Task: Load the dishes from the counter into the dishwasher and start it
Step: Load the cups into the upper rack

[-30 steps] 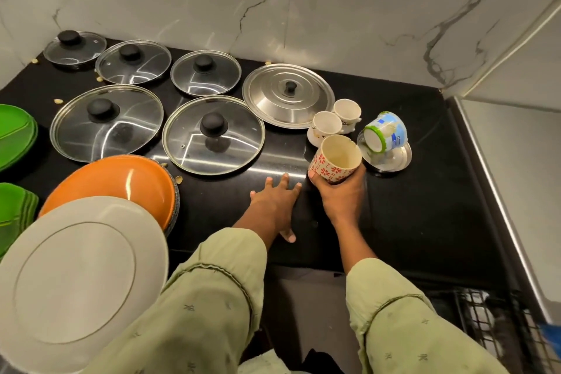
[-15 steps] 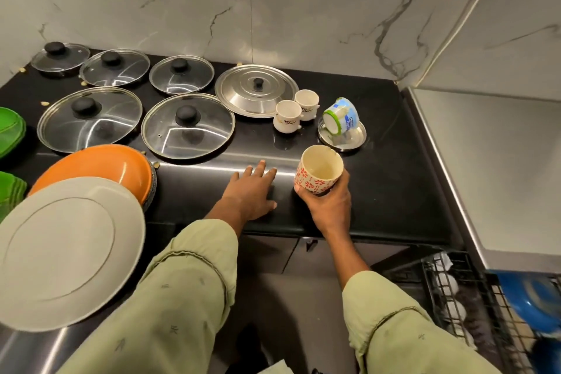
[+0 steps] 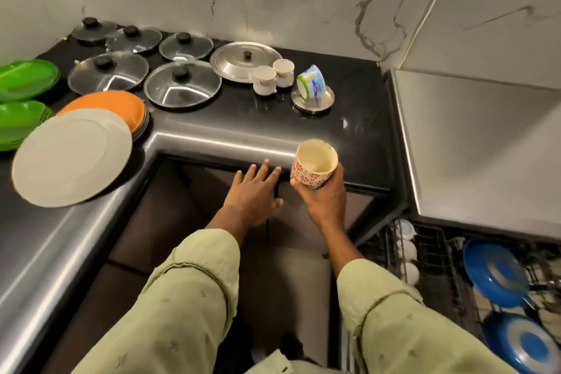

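The right hand [image 3: 327, 200] grips an upright cream ceramic cup with red flowers [image 3: 312, 167] over the glossy black counter [image 3: 364, 146] edge, the left hand [image 3: 255, 194] just beside it, flat, fingers spread, the wire dishwasher rack [image 3: 440, 252] down to its right

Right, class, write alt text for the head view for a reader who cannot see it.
A person's right hand holds a red-flowered cup at the edge of a black counter; the left hand is open beside it. Lids, plates and white cups sit on the counter; a dishwasher rack shows lower right.
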Available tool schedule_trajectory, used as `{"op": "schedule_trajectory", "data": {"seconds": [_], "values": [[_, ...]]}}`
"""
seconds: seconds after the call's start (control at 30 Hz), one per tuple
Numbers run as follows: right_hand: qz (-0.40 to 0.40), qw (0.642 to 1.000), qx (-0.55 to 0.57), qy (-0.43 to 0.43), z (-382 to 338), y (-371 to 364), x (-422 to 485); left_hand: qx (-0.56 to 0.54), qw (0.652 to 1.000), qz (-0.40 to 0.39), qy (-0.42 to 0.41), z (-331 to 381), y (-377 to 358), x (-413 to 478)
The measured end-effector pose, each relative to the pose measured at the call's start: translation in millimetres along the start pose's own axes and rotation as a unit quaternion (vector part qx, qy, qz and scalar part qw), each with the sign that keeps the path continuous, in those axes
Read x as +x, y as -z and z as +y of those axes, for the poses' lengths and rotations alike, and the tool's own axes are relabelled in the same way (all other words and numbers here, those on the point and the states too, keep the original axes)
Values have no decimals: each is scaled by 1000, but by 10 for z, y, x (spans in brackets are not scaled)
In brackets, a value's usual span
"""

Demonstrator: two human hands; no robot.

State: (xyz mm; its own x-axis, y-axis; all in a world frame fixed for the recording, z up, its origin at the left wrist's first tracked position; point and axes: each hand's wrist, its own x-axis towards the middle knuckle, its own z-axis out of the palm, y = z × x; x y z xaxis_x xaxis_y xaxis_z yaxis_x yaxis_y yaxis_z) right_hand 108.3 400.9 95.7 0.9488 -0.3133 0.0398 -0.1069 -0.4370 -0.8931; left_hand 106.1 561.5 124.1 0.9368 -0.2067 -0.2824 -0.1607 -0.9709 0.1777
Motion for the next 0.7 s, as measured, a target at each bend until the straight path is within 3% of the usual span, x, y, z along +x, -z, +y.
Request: {"op": "schedule_trajectory", "data": {"seconds": [0.37,0.7], "values": [[-6,1000,-2,-3,473,761,-1004,-2,999,-12,39,598,-541,-1116],[-15,999,-22,-37,1110,1660,-2114,-21,999,-45,18,1355,-1299,-2116]]}}
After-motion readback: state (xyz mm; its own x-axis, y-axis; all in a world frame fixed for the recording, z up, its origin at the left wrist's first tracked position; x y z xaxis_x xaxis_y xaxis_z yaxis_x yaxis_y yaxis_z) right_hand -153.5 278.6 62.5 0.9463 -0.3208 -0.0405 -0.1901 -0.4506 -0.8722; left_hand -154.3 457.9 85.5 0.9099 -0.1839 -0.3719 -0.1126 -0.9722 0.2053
